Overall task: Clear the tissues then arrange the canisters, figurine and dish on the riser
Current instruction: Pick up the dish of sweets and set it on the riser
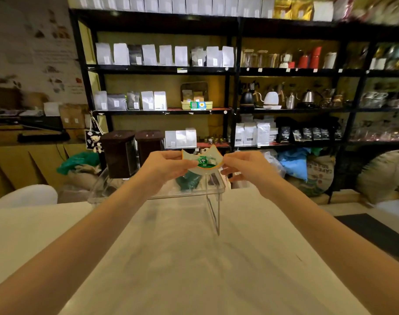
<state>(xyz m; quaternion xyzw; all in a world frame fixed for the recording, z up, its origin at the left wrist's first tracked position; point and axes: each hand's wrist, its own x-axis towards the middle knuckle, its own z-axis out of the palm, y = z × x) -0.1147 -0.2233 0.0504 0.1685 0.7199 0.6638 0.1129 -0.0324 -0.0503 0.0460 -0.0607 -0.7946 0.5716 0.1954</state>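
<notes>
A: Where do we have the dish (202, 165) right now?

B: Up in the air between us, above the clear acrylic riser (213, 189) at the far edge of the pale table (194, 258). Our left hand (169, 165) pinches its left rim, thumb on top and fingers under; our right hand (241, 165) is closed on the right rim the same way.

A: And how does it lie?

B: Its long axis runs left to right, from one hand to the other. It is a cat-ear shaped dish, white inside with an orange edge, and the two pointed tips face away from us toward the black shelving (235, 71). It tilts a little toward us, so we see into it: green-wrapped candies (203, 160) sit in the middle.

A: The canisters?

B: Two dark brown canisters (131, 151) stand side by side on the riser's left part, just left of our left hand. Something small and white shows behind the dish; we cannot tell what it is
</notes>
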